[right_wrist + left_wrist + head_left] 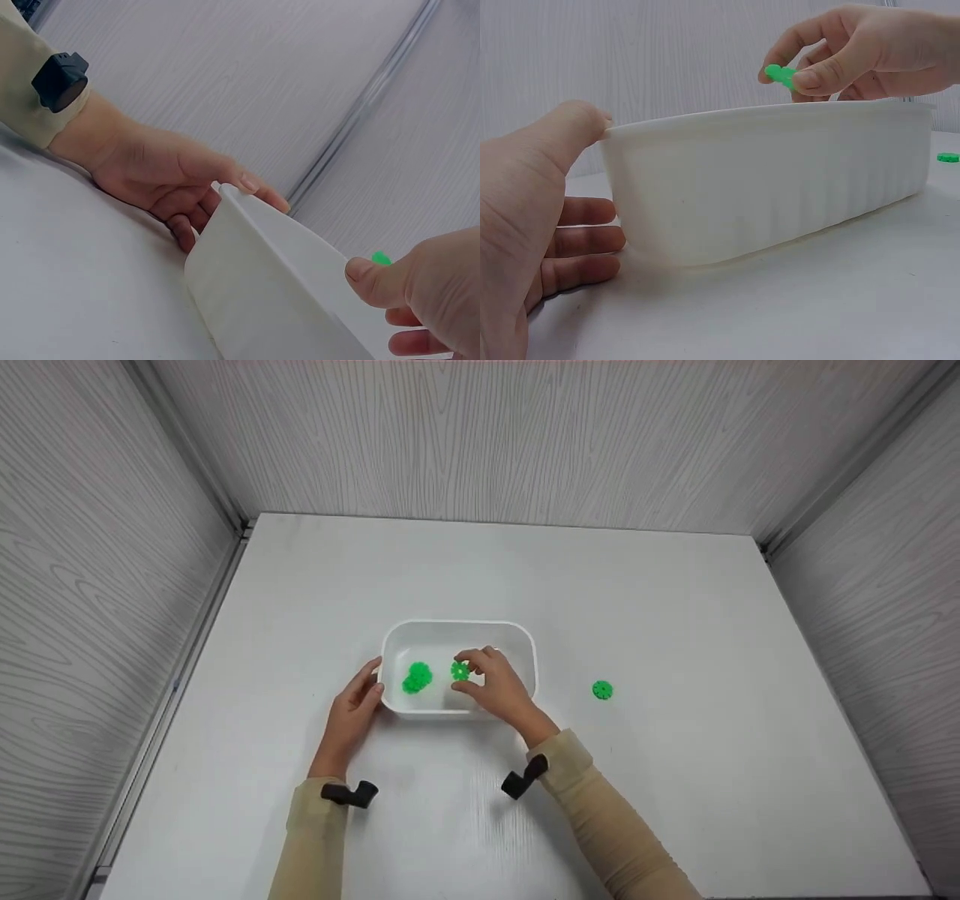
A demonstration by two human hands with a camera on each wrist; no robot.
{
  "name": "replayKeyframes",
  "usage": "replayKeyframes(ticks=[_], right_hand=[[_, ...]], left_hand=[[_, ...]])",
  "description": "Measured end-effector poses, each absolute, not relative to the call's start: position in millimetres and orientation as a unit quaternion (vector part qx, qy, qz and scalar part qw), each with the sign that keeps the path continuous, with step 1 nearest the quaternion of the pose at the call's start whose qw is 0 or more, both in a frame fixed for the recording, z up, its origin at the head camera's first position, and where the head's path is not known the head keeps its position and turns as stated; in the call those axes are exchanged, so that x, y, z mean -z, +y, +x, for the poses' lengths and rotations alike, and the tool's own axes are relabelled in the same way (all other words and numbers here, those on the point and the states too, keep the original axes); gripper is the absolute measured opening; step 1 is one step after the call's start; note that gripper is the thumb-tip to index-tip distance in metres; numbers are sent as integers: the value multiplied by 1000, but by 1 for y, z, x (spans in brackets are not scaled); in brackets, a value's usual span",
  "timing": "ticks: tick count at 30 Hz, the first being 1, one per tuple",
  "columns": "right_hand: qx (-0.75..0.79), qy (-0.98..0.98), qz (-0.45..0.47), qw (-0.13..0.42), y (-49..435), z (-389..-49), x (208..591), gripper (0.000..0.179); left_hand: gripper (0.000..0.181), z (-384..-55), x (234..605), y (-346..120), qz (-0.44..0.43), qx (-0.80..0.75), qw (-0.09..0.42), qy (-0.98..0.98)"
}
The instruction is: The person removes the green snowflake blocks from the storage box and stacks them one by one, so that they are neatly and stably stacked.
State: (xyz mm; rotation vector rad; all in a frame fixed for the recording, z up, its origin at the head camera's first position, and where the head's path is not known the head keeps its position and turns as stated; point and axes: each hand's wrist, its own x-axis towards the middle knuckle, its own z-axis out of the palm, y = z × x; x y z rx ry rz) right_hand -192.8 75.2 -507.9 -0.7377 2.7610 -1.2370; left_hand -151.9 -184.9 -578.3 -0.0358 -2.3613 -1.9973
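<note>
A white plastic bin (459,712) stands on the table, holding a small overlapping cluster of green notched discs (418,677) in its left part. My left hand (351,723) touches the bin's left end; in the left wrist view its thumb rests at the rim and its other fingers lie against the outer wall. Above the bin, my right hand (496,688) pinches one green notched disc (781,75) between thumb and fingers. In the right wrist view, that disc (381,258) is mostly hidden behind the thumb.
A single green disc (602,690) lies flat on the white table (675,780), right of the bin. Pale wood-grain panels (480,442) enclose the table at the back and both sides. Each sleeve carries a black wrist camera mount (349,793).
</note>
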Motion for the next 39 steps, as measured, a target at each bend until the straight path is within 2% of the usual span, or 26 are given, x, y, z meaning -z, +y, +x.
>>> replayKeyframes(ticks=[15, 39], right_hand=[[421, 880, -210, -71, 109, -180, 507, 41], [485, 858, -94, -143, 179, -164, 521, 41]], left_hand=[[46, -152, 577, -184, -16, 653, 20, -757], [46, -152, 580, -183, -16, 645, 30, -763]])
